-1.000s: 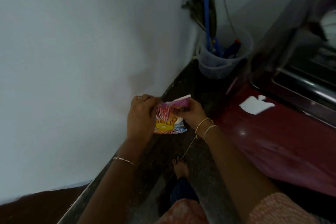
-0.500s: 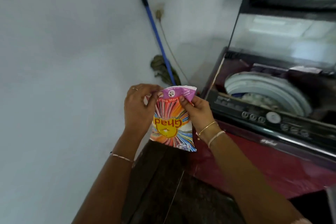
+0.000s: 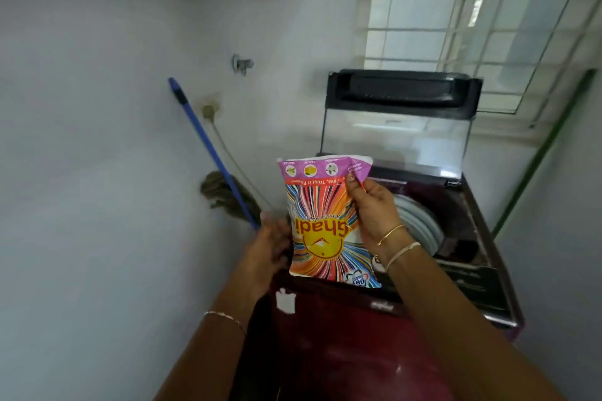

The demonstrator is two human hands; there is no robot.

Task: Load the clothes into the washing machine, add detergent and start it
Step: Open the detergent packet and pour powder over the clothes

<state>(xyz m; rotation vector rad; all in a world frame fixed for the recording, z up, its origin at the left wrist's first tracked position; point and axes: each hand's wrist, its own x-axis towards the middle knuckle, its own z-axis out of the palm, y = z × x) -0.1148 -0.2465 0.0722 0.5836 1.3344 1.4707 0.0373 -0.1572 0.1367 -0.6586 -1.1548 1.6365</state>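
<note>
The right hand (image 3: pixel 374 215) holds a detergent packet (image 3: pixel 325 221) upside down in front of the open washing machine (image 3: pixel 456 270), with thumb and fingers pinched on the upper right corner of the packet, where the purple edge is folded. The print on the packet is turned over and partly creased, so only some of the letters can be read. The left hand (image 3: pixel 272 244) is at the left edge of the packet, near its lower half; its fingers look blurred, and it cannot be told if they grip the packet or only touch it. The packet covers part of the front rim of the machine and the left side of the drum opening. Behind the right wrist a pale grey, curved part of the drum (image 3: pixel 420 225) shows, but what lies inside is hidden by the hand and by shadow. The glass lid (image 3: pixel 394 137) stands upright at the back, and the window (image 3: pixel 472 26) behind is seen through it. The control panel at the right front is dark and its marks are too small to make out. A mop with a blue handle (image 3: pixel 208 153) leans on the wall (image 3: pixel 97 140) at the left; its lower end is cut off by the left hand. A white patch (image 3: pixel 285 301) sits on the red front of the machine.
</note>
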